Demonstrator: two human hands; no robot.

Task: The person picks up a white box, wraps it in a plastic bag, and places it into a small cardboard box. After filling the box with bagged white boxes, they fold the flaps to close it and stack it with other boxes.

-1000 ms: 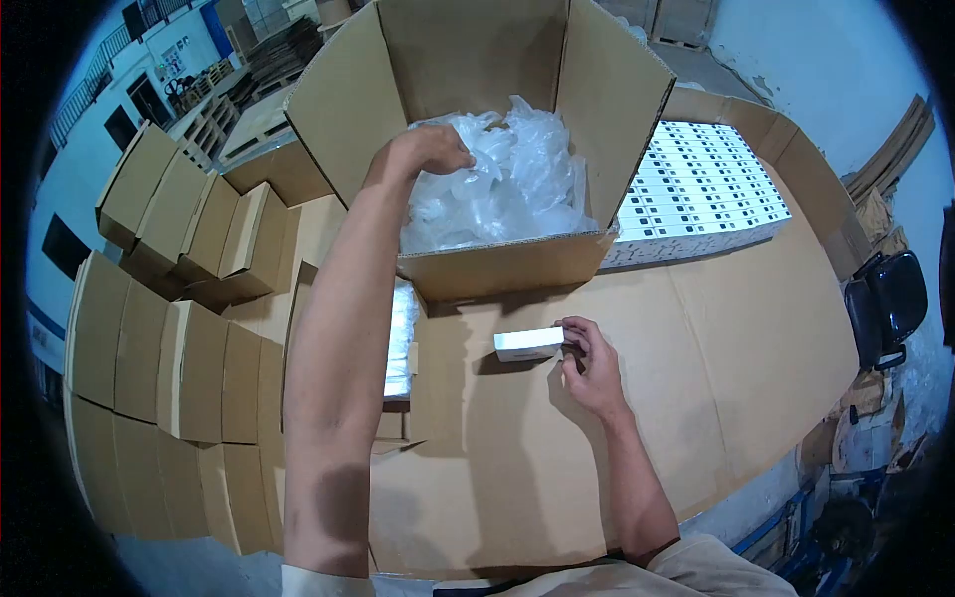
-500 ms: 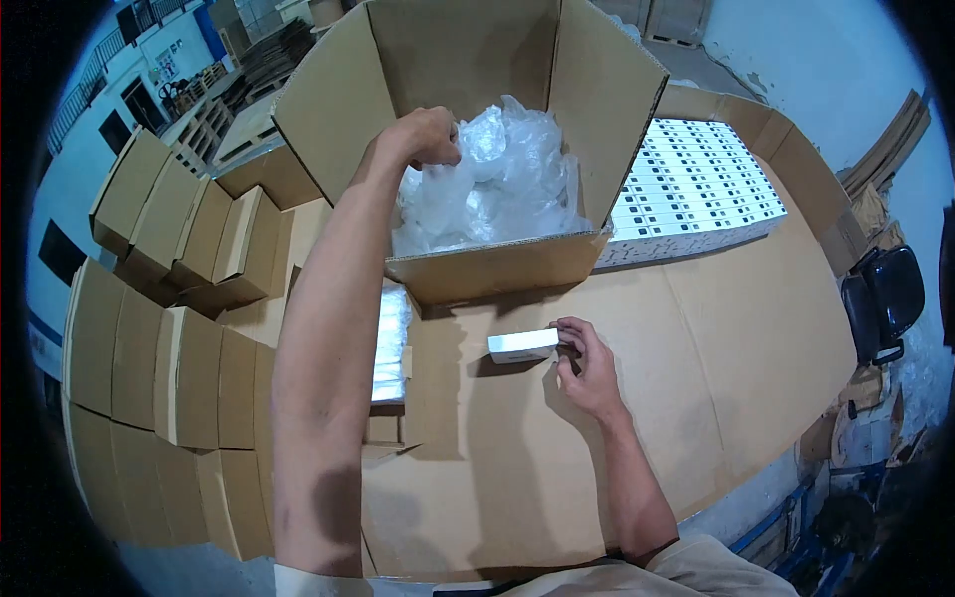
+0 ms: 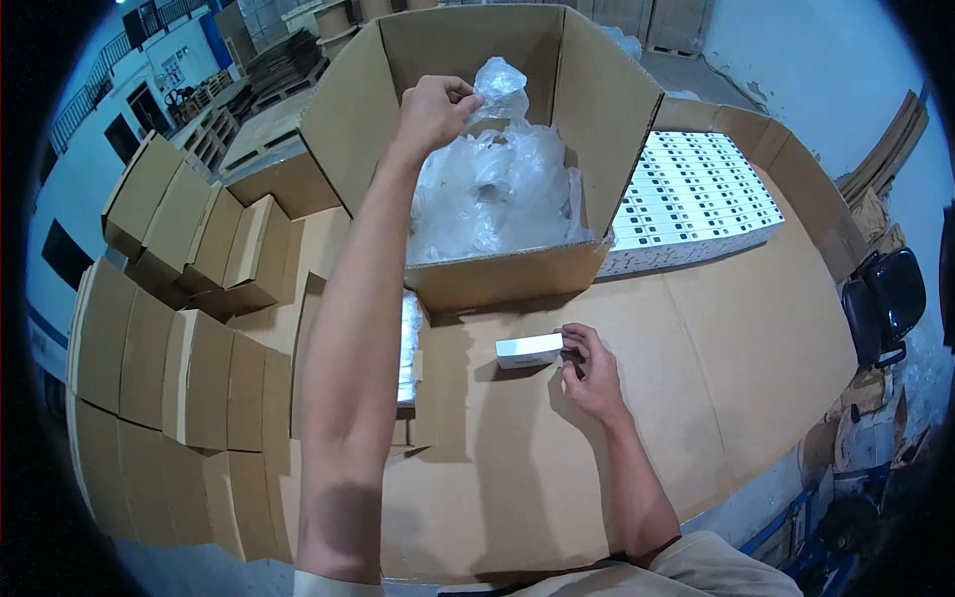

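Observation:
Above a heap of clear plastic bags [image 3: 492, 199], my left hand [image 3: 436, 111] pinches one crumpled clear plastic bag [image 3: 500, 88] between thumb and fingers. The heap fills the lower part of a large open cardboard carton [image 3: 507, 277]. Lower down, my right hand [image 3: 595, 376] grips the right end of a small white box [image 3: 529, 349] just over the cardboard-covered table [image 3: 647, 448]. Part of the box's end is hidden by my fingers.
Tight rows of white boxes [image 3: 696, 189] lie right of the large carton. Left of my right hand, a small open carton holds plastic-wrapped packs [image 3: 409, 348]. Brown cartons [image 3: 199, 388] are stacked along the left. A black chair [image 3: 883, 298] stands at far right.
My left hand has risen from the heap, lifting a plastic bag out of it. My right hand and the white box stay nearly in place. The view has shifted slightly.

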